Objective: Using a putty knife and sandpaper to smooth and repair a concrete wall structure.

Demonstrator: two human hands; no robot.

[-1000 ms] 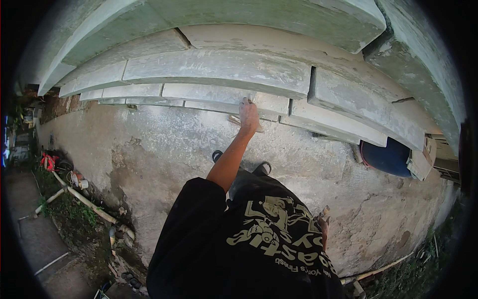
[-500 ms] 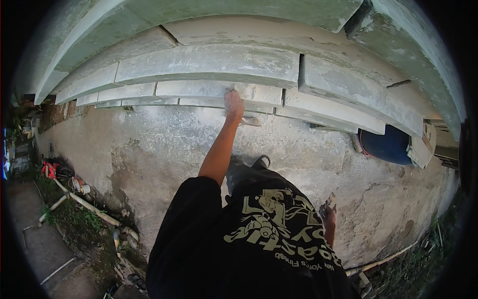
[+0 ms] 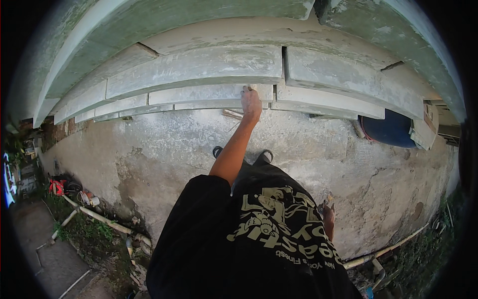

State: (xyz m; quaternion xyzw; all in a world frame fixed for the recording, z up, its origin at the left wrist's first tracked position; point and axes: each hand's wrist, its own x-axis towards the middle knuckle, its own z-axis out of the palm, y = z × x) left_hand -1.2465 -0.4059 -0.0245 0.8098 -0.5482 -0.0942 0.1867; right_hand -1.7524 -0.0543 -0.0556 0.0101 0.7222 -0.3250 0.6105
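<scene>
Long pale concrete slabs (image 3: 194, 64) run in stepped tiers across the upper view. My left hand (image 3: 251, 103) reaches to a lower slab (image 3: 199, 93), its curled fingers against the pale surface; whatever they may hold is hidden. Just below that hand, thin wooden pieces (image 3: 232, 114) lie at the slabs' foot. Low at my right side, partly behind my black shirt, my right hand (image 3: 328, 215) is closed on a small light-coloured tool, too small to identify.
A worn concrete floor (image 3: 174, 139) surrounds my sandalled feet. A dark blue tub (image 3: 386, 132) and boards (image 3: 424, 127) sit at the right. At lower left are pipes (image 3: 114, 224), weeds and red items (image 3: 57, 186). Large greenish slabs (image 3: 164, 17) arch across the top.
My left hand shifted left along the slab, then back to the right in the latest half second. My view has turned slightly. My right hand stays low at my side.
</scene>
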